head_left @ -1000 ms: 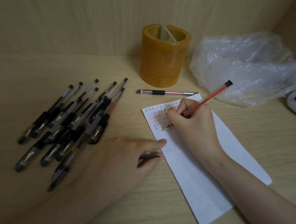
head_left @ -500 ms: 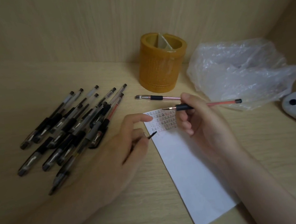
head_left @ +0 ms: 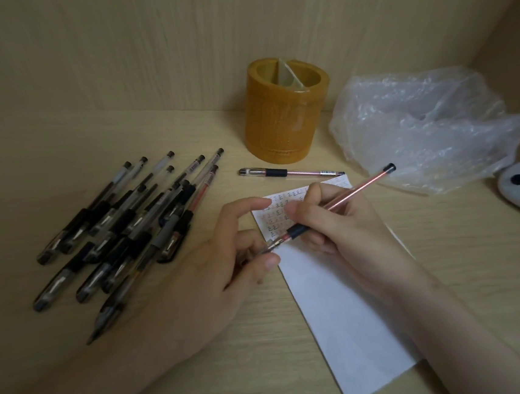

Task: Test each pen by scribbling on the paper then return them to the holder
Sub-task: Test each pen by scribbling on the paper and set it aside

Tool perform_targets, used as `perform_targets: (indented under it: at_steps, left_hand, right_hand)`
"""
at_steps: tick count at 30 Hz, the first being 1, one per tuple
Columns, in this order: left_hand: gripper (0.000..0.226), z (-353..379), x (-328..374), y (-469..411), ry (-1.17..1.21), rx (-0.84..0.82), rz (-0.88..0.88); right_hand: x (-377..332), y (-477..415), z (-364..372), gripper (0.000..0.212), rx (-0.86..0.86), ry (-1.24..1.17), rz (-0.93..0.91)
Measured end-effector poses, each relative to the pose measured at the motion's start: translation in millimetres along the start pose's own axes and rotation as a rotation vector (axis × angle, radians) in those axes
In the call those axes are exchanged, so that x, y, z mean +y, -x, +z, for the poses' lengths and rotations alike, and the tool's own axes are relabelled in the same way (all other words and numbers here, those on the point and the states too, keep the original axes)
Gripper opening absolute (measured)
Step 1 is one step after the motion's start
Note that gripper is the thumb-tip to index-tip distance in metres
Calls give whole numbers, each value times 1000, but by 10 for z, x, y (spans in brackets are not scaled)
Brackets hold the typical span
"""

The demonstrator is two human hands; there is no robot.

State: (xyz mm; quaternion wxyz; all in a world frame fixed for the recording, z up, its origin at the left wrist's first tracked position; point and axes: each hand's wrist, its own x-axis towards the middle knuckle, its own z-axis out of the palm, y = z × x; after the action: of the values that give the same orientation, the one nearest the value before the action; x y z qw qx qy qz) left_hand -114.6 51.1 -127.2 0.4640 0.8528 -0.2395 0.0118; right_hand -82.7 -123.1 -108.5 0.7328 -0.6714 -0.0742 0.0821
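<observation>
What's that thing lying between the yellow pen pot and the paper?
One capped pen lies flat between the holder and the top edge of the paper, as the head view shows.

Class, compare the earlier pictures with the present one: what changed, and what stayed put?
The right hand lifted the red pen from the paper and turned its tip to the cap that the left hand pinches. Pen pile, lone pen, holder and bag stayed put.

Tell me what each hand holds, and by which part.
Right hand grips the red pen by its barrel, above the black sleeve. Left hand pinches what looks like its cap at the tip.
</observation>
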Motion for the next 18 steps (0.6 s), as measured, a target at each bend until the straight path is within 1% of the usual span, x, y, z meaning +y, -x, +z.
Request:
perform_targets:
  at_steps: [3,5,6,8,11,14,18]
  left_hand:
    - [35,-14,50,-7,37,4,-54]
    - [22,-35,56,-13,36,36,-68]
    - [20,-46,42,-16,20,62,-62]
    - [23,-65,2,-14,-26,121,-55]
    - [33,-60,-11,-22,-75,175,-25]
    - [40,-37,17,-35,-76,184,-33]
    - [41,-24,21,-56,-68,169,-66]
  right_hand:
    - [-4,9,17,24,-68,46,13]
    - [-16,20,6,17,-82,40,-13]
    - [-26,27,2,15,-78,32,-19]
    - [-33,36,-3,17,-63,18,1]
    - [-21,38,7,19,-40,63,-8]
    - [1,41,35,18,-7,71,-18]
    - [20,46,81,15,13,31,-10]
